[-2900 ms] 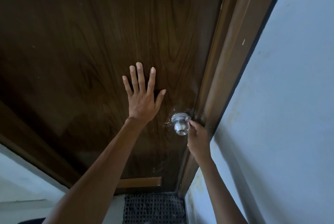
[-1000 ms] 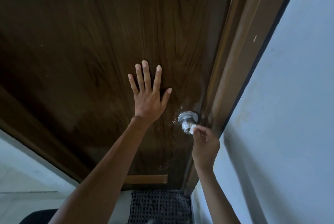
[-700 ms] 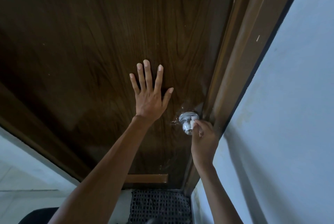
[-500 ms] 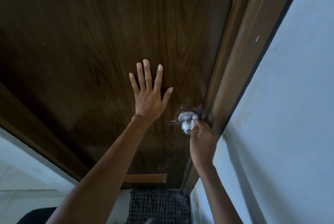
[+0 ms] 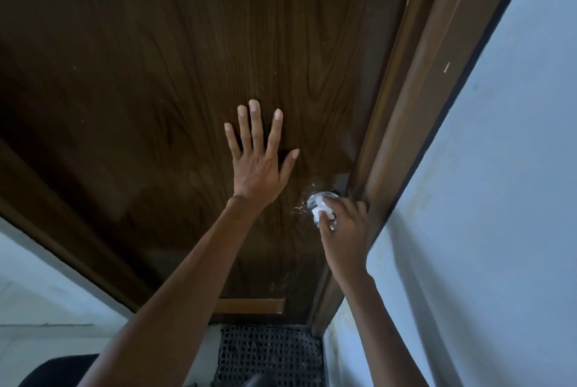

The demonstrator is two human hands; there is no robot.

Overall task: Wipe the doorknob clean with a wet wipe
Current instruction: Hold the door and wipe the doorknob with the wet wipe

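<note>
The doorknob (image 5: pixel 314 198) sits at the right edge of the dark wooden door (image 5: pixel 156 74), just beside the door frame (image 5: pixel 421 105). Only a sliver of its silver collar shows, because the rest is under the wet wipe (image 5: pixel 319 214) and the right hand (image 5: pixel 346 230). That hand's fingers (image 5: pixel 351 208) are curled round the knob, pinching the bunched white wipe against the metal. The left hand (image 5: pixel 257 168) lies flat on the door a little to the left, fingers spread and straight. We judge the wiping to be under way. To do it well, we'd roll the wrist so the wipe travels right round the ball and into the neck and collar behind it, and lean on the flat palm so the door doesn't swing. By our count there is one knob, one wipe, two hands, one door, one frame and one mesh floor mat (image 5: pixel 271 355) below.
</note>
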